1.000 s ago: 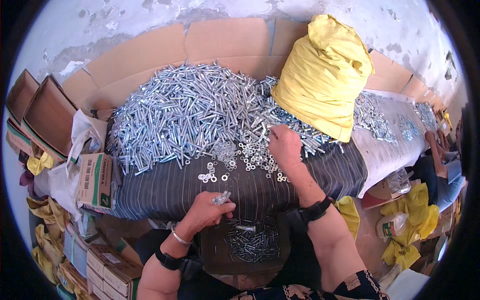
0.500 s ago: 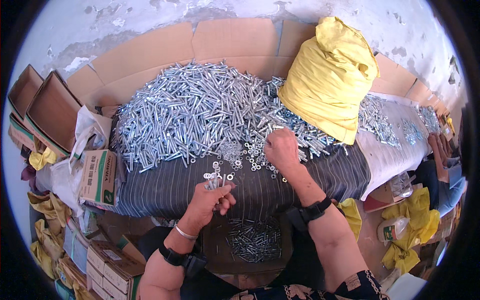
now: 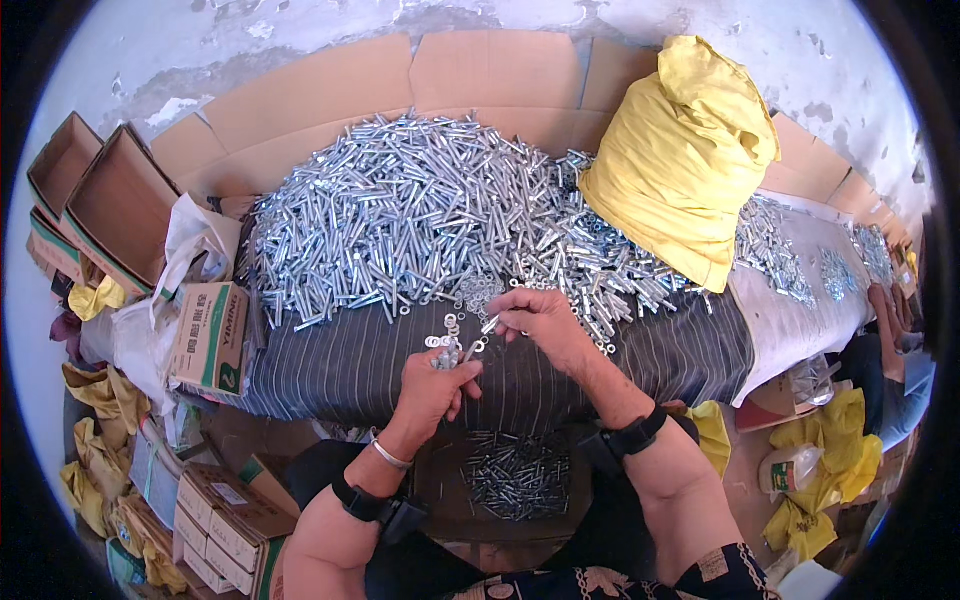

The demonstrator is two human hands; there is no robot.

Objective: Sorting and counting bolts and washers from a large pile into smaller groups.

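Note:
My left hand [image 3: 428,388] is closed around several silver bolts [image 3: 448,356], their ends poking up between thumb and fingers. Just to the right and a little farther off, my right hand [image 3: 545,322] pinches a small silver metal piece [image 3: 490,325]; its exact kind is too small to make out. Beyond the hands rises a large heap of silver bolts [image 3: 390,220]. Flat washers [image 3: 478,292] lie in a little pile at the heap's near edge, and several larger washers [image 3: 452,322] rest beside my left hand. The striped cloth [image 3: 330,365] lies beneath them.
A full yellow sack [image 3: 685,165] stands on the bolts at right. Below the table edge, a box [image 3: 440,490] holds dark bolts [image 3: 515,475]. Cartons [image 3: 212,335] and open boxes [image 3: 125,215] stand at left. Another person's arm [image 3: 888,330] is at far right.
My right hand has come left and nearer from the heap's edge, and now pinches a small metal piece close to my left hand. The left hand keeps its bolts. The view has shifted slightly.

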